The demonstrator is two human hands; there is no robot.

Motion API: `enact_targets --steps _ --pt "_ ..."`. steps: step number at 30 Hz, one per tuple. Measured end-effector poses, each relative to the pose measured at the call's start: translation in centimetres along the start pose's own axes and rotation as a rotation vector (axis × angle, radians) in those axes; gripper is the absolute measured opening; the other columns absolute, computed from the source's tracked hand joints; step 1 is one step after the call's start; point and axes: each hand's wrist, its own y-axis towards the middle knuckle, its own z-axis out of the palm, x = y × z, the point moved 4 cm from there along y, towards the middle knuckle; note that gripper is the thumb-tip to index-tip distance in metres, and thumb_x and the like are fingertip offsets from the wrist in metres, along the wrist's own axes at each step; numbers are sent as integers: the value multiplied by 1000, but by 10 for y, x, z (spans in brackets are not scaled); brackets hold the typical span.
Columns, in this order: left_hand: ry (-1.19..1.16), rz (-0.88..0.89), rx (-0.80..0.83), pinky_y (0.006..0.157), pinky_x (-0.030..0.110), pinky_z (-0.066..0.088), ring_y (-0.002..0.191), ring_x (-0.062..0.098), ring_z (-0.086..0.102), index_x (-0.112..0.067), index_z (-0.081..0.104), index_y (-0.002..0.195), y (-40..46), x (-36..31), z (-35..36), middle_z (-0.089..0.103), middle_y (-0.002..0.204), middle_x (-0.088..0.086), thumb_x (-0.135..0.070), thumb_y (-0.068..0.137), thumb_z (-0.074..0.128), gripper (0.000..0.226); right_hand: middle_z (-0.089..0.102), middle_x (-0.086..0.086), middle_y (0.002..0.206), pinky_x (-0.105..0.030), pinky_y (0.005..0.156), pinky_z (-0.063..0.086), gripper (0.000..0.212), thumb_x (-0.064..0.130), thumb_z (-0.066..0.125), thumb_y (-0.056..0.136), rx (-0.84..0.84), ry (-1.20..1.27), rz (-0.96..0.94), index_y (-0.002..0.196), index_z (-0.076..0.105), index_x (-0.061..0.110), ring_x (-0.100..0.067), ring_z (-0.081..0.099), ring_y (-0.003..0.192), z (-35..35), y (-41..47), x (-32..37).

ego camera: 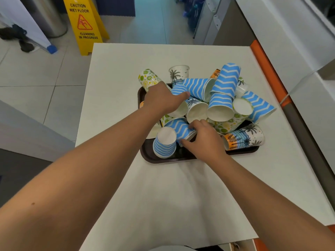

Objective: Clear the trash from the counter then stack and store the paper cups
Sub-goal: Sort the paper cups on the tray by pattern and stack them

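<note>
A dark tray (163, 158) on the white counter (126, 73) holds a loose heap of several paper cups, most lying on their sides. My left hand (163, 98) grips a blue zigzag cup (178, 91) at the heap's left. My right hand (204, 136) grips another blue zigzag cup (179, 127) lying at the front. A blue striped cup (164, 144) stands upside down at the tray's front left. Two stacked zigzag cups (224, 87) lean in the middle. Palm-print cups (244, 137) and lemon-print cups (147, 77) lie around them.
A yellow wet-floor sign (84, 24) stands on the tiled floor beyond the counter's far left corner. An orange-edged ledge (268, 69) runs along the counter's right side. A metal bin (49, 15) stands at the far left.
</note>
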Motion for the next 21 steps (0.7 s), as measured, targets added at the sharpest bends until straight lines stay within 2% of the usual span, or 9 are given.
enact_targets --steps 3,6,8,10,12,13,15,17,21 --pt "0 -6 43 51 31 28 96 29 62 -11 57 93 -3 1 -4 55 78 10 -66 73 66 59 54 -1 110 -29 65 33 47 40 73 74 35 -23 10 110 54 17 -22 53 103 -2 -3 -7" --pt "-33 -48 88 67 30 41 88 23 56 -15 53 91 -9 4 -9 53 86 1 -59 73 70 51 50 -3 109 -32 68 35 53 36 73 67 81 -65 2 110 49 17 -25 49 104 -3 -6 -16" --pt "-84 -66 107 73 34 44 84 20 52 -19 47 77 -15 7 -11 48 79 -3 -54 73 72 44 48 -4 117 -38 78 45 65 41 73 63 107 -120 4 119 47 19 -27 46 110 -2 -8 -21" --pt "-185 -79 110 70 36 44 79 20 50 -23 40 70 -20 11 -12 44 75 -3 -50 72 74 44 46 -4 124 -42 88 46 73 46 73 61 114 -147 11 125 46 21 -27 44 115 0 -10 -23" --pt "-304 -89 93 67 33 42 79 19 51 -23 49 77 -25 16 -13 49 85 1 -47 71 75 36 46 -4 127 -39 90 44 76 49 74 63 104 -143 -6 128 46 21 -27 45 118 3 -11 -21" --pt "-350 -92 86 66 31 42 81 18 54 -20 57 89 -28 17 -14 54 91 0 -46 71 74 36 47 -3 128 -38 89 42 76 49 73 66 107 -156 -15 130 45 21 -26 46 118 5 -11 -21" --pt "-424 -87 68 64 28 43 83 16 59 -18 63 106 -36 19 -16 61 94 -2 -47 68 73 49 51 -2 128 -36 86 40 73 47 72 70 120 -208 -29 133 43 21 -26 49 117 9 -11 -22" --pt "-466 -45 30 64 28 44 80 14 60 -21 67 103 -44 21 -20 64 88 -6 -46 64 70 47 55 -4 124 -36 84 40 71 44 71 70 107 -213 -34 131 45 20 -28 51 113 9 -12 -25" --pt "-501 36 -67 75 27 53 84 8 64 -24 61 112 -65 28 -29 65 98 -14 -42 64 68 52 58 -1 112 -35 76 42 68 45 73 60 13 -60 -48 120 52 20 -26 54 102 -7 -18 -29"
